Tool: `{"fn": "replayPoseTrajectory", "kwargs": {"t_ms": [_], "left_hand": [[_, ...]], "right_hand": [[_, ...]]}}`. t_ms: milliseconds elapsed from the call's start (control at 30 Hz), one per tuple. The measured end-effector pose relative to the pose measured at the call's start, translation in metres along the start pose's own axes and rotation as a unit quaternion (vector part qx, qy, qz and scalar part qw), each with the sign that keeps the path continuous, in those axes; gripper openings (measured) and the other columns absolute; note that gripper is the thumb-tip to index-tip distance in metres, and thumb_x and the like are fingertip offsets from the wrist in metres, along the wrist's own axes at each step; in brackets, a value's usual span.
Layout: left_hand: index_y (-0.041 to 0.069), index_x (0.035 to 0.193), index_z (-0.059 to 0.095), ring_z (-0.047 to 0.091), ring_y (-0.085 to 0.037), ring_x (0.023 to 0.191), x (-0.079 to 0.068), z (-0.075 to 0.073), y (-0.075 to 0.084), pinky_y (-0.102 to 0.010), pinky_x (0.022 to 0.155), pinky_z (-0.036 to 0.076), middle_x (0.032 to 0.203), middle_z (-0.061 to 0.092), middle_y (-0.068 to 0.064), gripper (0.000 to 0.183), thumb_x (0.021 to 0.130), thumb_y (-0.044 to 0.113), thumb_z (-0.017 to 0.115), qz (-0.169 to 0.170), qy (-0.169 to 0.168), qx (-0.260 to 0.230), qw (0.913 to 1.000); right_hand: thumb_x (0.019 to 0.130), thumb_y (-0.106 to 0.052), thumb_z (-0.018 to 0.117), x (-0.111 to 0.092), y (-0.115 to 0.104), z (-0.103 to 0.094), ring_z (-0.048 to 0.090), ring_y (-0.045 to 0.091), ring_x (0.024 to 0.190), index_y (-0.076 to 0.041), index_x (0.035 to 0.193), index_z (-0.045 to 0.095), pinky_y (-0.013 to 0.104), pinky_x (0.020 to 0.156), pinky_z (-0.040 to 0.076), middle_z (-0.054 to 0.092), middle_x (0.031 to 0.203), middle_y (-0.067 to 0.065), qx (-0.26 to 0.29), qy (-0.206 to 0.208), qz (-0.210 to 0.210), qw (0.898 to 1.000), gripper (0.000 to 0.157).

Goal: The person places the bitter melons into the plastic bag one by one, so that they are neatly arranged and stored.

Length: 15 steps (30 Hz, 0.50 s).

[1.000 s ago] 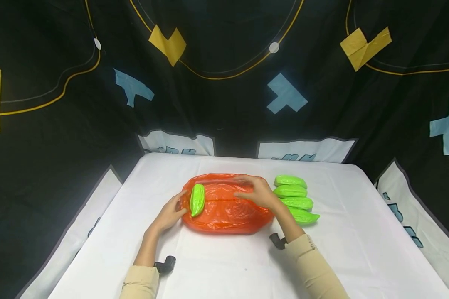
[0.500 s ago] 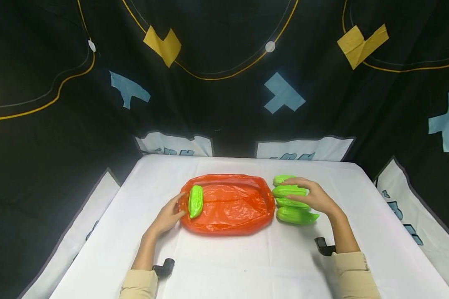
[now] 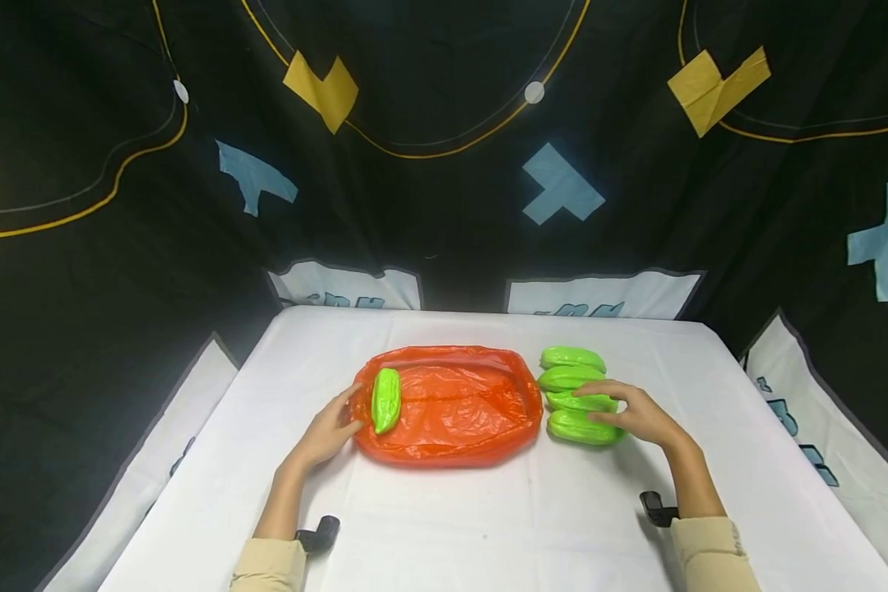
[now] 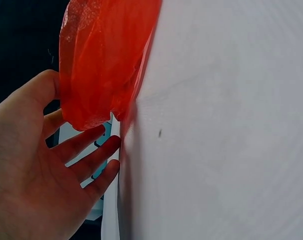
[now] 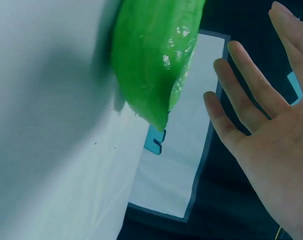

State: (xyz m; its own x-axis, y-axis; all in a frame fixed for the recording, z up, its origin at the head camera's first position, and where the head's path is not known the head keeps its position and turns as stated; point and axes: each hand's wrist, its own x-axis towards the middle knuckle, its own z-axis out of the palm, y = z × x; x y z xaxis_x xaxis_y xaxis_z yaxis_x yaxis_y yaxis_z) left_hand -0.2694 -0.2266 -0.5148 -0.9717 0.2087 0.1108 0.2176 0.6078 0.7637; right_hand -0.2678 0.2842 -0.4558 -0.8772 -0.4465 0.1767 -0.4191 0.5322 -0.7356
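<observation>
A red plastic bag [image 3: 451, 411] lies spread in a shallow basin shape with a raised rim, mid-table. One glossy bright green, ridged, pointed gourd-like vegetable [image 3: 386, 400] lies on its left side. My left hand [image 3: 329, 427] is at the bag's left rim, thumb and forefinger by the plastic; the left wrist view shows its other fingers loosely extended. To the right of the bag, several similar green vegetables [image 3: 571, 357] lie in a column. Over the two nearest ones is my right hand [image 3: 647, 418], fingers spread and apart from the green vegetable [image 5: 156, 60] in the right wrist view.
A white cloth [image 3: 444, 534] covers the table. Dark curtains [image 3: 429, 214] with yellow and blue patches hang behind and along both sides. Black wrist-camera mounts [image 3: 318, 534] stick out from both wrists.
My right hand has gone from above the red bag rightward to the column of green vegetables, then slightly nearer to me. My left hand has stayed at the bag's left rim.
</observation>
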Motion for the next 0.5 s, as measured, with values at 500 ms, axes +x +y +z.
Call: {"fn": "replayPoseTrajectory", "kwargs": {"t_ms": [500], "left_hand": [[0.009, 0.145, 0.028, 0.029, -0.040, 0.131, 0.002, 0.000, 0.002, -0.054, 0.106, 0.022, 0.145, 0.030, -0.021, 0.067, 0.085, 0.009, 0.059, -0.004, 0.000, -0.006, 1.0000]], "right_hand": [[0.080, -0.014, 0.071, 0.003, 0.013, 0.013, 0.042, 0.039, 0.121, -0.011, 0.111, 0.068, 0.063, 0.099, 0.028, 0.053, 0.127, 0.017, 0.028, -0.041, 0.029, 0.998, 0.030]]}}
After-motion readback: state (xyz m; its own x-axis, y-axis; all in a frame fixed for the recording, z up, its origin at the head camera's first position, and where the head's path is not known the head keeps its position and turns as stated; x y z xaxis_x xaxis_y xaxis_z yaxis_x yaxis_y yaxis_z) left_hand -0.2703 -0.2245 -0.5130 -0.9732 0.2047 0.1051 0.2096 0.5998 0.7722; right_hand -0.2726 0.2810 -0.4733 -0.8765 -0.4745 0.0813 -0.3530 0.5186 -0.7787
